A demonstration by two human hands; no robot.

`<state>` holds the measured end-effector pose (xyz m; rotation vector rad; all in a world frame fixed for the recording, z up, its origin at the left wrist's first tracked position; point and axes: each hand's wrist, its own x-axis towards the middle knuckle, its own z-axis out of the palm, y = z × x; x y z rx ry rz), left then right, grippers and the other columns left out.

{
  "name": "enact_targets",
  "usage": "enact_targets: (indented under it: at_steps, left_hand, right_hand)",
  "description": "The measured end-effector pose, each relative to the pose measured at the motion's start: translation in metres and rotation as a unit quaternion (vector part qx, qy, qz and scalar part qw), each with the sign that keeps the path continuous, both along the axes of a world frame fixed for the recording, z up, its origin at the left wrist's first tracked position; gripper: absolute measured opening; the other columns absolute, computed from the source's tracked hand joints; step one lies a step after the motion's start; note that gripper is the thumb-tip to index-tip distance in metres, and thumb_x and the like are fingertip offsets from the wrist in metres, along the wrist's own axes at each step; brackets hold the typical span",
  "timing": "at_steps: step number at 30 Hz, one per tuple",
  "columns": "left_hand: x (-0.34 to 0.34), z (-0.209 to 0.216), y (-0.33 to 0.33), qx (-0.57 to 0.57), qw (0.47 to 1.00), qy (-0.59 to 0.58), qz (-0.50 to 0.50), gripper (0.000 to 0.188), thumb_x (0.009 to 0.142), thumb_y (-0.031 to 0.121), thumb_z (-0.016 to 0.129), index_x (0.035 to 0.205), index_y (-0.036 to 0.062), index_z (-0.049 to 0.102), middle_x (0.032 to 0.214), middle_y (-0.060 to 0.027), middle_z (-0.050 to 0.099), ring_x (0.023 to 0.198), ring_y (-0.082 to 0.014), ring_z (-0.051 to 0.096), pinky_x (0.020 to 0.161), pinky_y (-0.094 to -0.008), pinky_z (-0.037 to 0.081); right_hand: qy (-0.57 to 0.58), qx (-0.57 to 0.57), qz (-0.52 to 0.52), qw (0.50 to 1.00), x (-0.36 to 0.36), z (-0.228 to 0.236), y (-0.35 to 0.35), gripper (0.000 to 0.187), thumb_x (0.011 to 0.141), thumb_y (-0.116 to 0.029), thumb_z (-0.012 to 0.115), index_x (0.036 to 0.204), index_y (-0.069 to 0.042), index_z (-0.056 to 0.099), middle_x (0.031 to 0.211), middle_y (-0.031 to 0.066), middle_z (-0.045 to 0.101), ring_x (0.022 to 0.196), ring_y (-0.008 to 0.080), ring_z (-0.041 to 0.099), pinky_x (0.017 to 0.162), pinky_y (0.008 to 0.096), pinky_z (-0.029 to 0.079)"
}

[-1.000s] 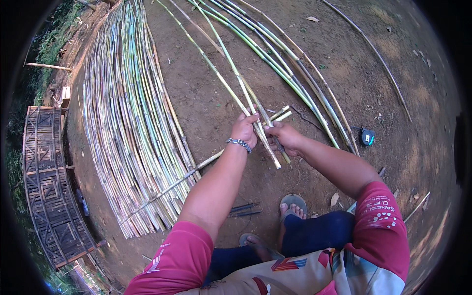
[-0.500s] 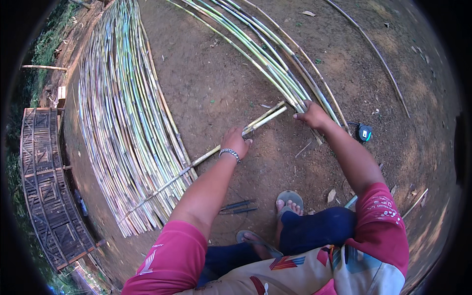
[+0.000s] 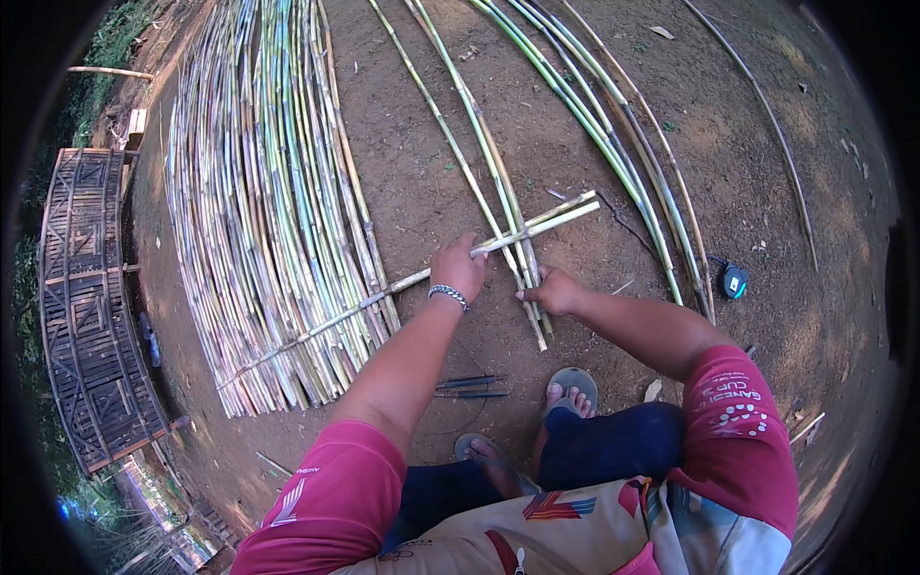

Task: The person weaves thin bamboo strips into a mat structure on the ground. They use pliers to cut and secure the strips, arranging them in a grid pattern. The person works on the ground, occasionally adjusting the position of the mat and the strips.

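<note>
My left hand (image 3: 458,269) is closed around a pair of crosswise poles (image 3: 563,213), whose free ends stick out to the right, slightly apart. From my hand they run left across the lower part of a wide row of slender bamboo poles (image 3: 278,192). My right hand (image 3: 556,291) pinches the near ends of a few long bamboo poles (image 3: 446,120), just below the crosswise pair. These long poles pass between the two crosswise poles and stretch away toward the far edge.
More long poles (image 3: 613,139) lie to the right, with a single thin pole (image 3: 767,105) beyond them. A tape measure (image 3: 734,282) rests on the dirt. Dark rod-like tools (image 3: 470,385) lie near my feet. A slatted bamboo platform (image 3: 84,316) stands at the left.
My right hand has moved left and nearer, bringing a few poles away from the right-hand bundle and between the crosswise poles. My left hand keeps its hold. The view has shifted slightly.
</note>
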<state>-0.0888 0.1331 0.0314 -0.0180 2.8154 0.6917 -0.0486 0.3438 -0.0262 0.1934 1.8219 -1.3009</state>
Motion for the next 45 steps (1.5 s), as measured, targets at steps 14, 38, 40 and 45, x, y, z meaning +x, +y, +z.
enact_targets:
  at_steps: [14,38,40,45]
  left_hand:
    - [0.144,-0.035,-0.096,0.123,0.913,0.043,0.387,0.031,0.093,0.001,0.056,0.124,-0.0050,0.060,0.117,-0.0215,0.068,0.107,-0.0304,0.068,0.096,-0.0385,0.052]
    - [0.198,0.017,-0.089,-0.183,0.958,-0.206,0.086,0.099,0.093,0.054,0.060,0.159,-0.0021,0.012,0.168,-0.0222,0.005,0.155,-0.0410,0.002,0.122,-0.0611,0.006]
    - [0.200,0.020,-0.092,-0.183,0.956,-0.219,0.073,0.111,0.087,0.061,0.064,0.159,-0.0037,0.010,0.167,-0.0254,0.003,0.155,-0.0427,-0.002,0.121,-0.0629,0.005]
    - [0.180,0.035,-0.067,-0.174,0.943,-0.274,0.071,0.113,0.085,0.060,0.067,0.159,-0.0018,0.008,0.167,-0.0244,0.000,0.155,-0.0424,-0.003,0.121,-0.0639,0.003]
  right_hand:
    - [-0.081,-0.038,0.185,0.979,0.019,0.021,-0.211,0.029,0.091,-0.023,0.066,0.110,-0.001,0.070,0.088,0.0201,0.072,0.069,0.0292,0.072,0.055,0.0406,0.055]
    - [0.224,0.172,0.118,0.952,-0.140,0.045,-0.251,0.039,0.090,-0.012,0.058,0.126,0.003,0.060,0.126,0.0255,0.065,0.119,0.0400,0.062,0.100,0.0475,0.050]
    - [0.241,0.157,0.165,0.944,-0.139,0.042,-0.269,0.037,0.088,-0.007,0.057,0.123,0.003,0.063,0.125,0.0261,0.065,0.118,0.0404,0.063,0.099,0.0467,0.051]
    - [0.286,0.143,0.248,0.914,-0.150,0.030,-0.273,0.036,0.083,-0.006,0.061,0.116,0.005,0.067,0.117,0.0278,0.068,0.113,0.0402,0.065,0.096,0.0435,0.053]
